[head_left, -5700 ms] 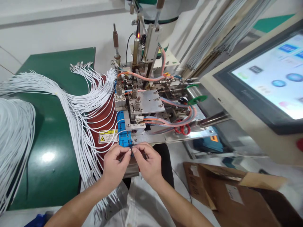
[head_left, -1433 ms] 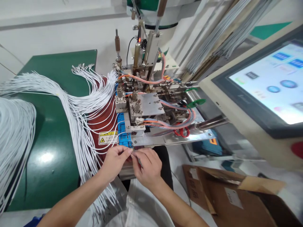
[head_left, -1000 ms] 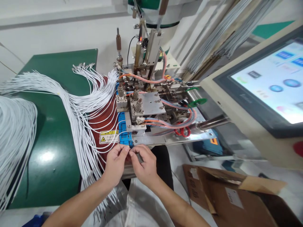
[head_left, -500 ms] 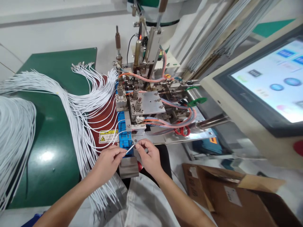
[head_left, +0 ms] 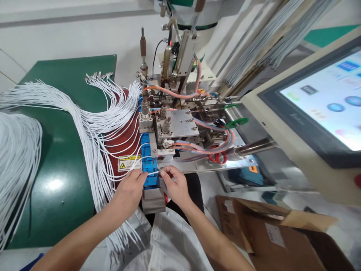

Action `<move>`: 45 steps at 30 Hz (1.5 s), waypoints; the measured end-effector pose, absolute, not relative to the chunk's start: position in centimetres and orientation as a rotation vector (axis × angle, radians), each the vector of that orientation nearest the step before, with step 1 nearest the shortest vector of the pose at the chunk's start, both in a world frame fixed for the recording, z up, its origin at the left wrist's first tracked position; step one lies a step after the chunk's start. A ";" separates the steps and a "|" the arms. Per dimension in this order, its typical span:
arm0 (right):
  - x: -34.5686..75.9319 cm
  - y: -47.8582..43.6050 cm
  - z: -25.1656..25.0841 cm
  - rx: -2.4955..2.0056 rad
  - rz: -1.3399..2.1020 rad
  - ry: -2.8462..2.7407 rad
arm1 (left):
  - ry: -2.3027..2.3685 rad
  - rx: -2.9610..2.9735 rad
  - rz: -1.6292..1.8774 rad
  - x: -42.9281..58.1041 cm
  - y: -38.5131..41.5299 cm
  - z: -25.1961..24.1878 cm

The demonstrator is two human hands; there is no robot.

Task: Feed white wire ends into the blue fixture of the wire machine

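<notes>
A thin white cable (head_left: 153, 173) spans the gap between my two hands, over the blue fixture strip (head_left: 150, 181) at the machine's front. My left hand (head_left: 132, 188) is closed on the cable left of the strip. The fingertips of my right hand (head_left: 175, 183) pinch its end at the strip's right edge. Several white cables run from the large bundle (head_left: 94, 150) across the brown-red plate (head_left: 126, 135) into the blue strip farther back. Just below my hands is a grey metal block (head_left: 153, 201).
The machine (head_left: 180, 122) with metal blocks and orange tubes rises behind my hands. A touch screen (head_left: 324, 98) stands at the right, above an open cardboard box (head_left: 287, 241). Another cable coil (head_left: 17, 165) lies on the green table (head_left: 63, 218).
My left hand has moved slightly up and left. The cable between my hands has gone from slanted to nearly level, over the blue strip. The view has shifted slightly.
</notes>
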State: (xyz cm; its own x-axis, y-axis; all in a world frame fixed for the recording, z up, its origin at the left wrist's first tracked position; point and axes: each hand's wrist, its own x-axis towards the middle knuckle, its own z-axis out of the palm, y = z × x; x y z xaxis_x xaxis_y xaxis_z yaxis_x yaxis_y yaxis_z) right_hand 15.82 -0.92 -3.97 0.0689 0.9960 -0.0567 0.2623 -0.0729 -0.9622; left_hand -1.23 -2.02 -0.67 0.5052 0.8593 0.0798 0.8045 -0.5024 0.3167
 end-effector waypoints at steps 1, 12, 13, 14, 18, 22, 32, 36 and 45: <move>15.8 -1.0 -4.1 -1.497 1.049 -1.350 | 1.415 2.506 0.349 -1.2 -2.0 -0.7; 16.0 -0.4 -4.2 -1.623 1.210 -1.318 | 1.504 2.541 0.305 -0.9 -1.8 -0.9; 16.1 -0.3 -4.2 -1.616 1.223 -1.321 | 1.503 2.566 0.290 -0.8 -1.8 -0.8; 16.1 -0.2 -4.2 -1.607 1.227 -1.332 | 1.507 2.587 0.274 -0.7 -1.9 -0.8; 16.8 -0.1 -3.9 -1.553 1.088 -1.569 | 1.510 2.677 0.219 -0.4 -2.1 -0.4; 17.5 0.2 -3.4 -1.456 0.710 -1.906 | 1.477 2.739 0.224 -0.4 -2.3 -0.3; 16.2 0.0 -4.5 -1.448 0.660 -1.834 | 1.524 2.739 0.253 -0.4 -2.5 -1.0; 16.0 -0.7 -5.3 -1.566 0.811 -1.671 | 1.577 2.773 0.255 -0.1 -2.8 -1.0; 16.1 0.1 -5.6 -1.535 0.883 -1.600 | 1.605 2.578 0.492 -1.3 -1.1 -0.1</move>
State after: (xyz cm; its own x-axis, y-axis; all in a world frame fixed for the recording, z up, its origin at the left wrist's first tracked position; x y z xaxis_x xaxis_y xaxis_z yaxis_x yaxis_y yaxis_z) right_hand 16.09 0.05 -5.59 -0.0134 0.9988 0.0480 0.4919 0.0484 -0.8693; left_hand -1.32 -1.09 -0.13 0.4048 0.8840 0.2337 0.8632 -0.4538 0.2213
